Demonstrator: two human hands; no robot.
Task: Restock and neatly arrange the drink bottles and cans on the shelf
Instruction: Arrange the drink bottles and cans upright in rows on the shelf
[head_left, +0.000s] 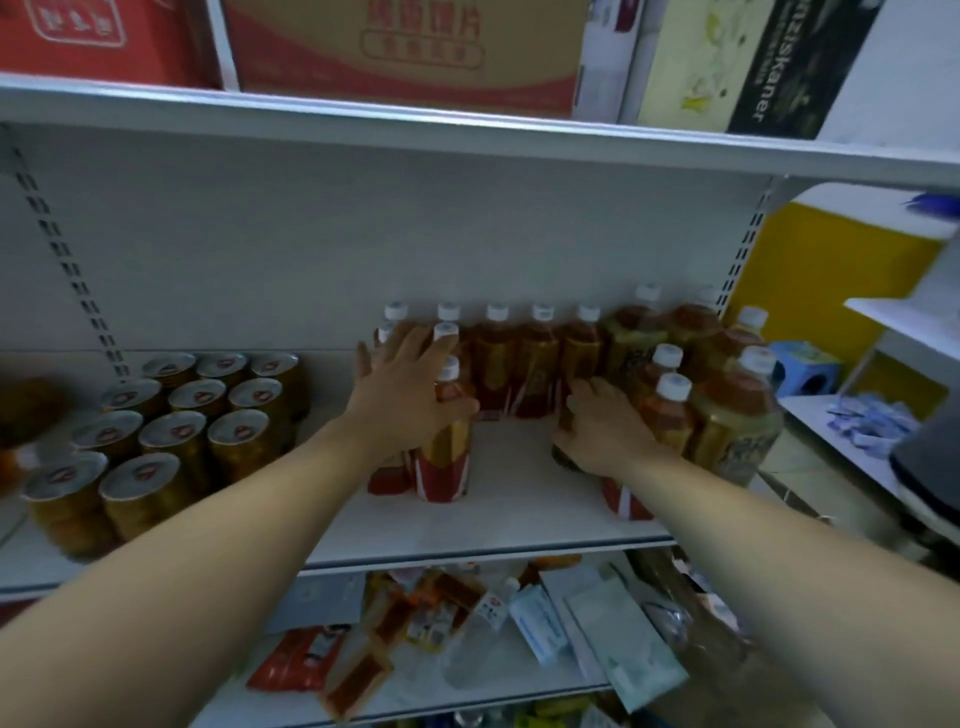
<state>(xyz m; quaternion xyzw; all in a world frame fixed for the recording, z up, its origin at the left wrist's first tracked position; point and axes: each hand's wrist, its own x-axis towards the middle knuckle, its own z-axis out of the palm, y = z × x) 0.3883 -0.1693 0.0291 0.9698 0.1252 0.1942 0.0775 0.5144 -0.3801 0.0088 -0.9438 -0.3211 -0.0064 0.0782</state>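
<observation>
Both hands are on the middle shelf (498, 519), working the block of tea bottles. The left hand (410, 395) lies with fingers spread across the shoulders and white caps of the left-hand column of red-labelled bottles (447, 447); the palm presses against them rather than closing round any one, which reads as squaring the column up. The right hand (602, 431) is wrapped over a red-labelled bottle (623, 499) at the front right. The fingers curl round its upper body, but the far side of the grip is hidden, so whether it is fully clasped cannot be confirmed.

Between the two hands a bare strip of shelf runs back to the rear row of bottles (540, 358), which stands upright against the back panel. The bottle under the right hand appears intended for that gap.

To the right, larger bottles with green-gold labels (727, 415) stand packed together at the shelf end. To the left, gold cans (176, 415) stand in orderly rows, well apart from the bottles, with open shelf between.

Assessment: the cans appear done; the bottle section is part-filled, its front rows incomplete. Main risk is toppling a neighbour, since the bottles are tall, narrow and touching. The shelf below (467, 691) holds loose mixed goods, not yet tidied.
</observation>
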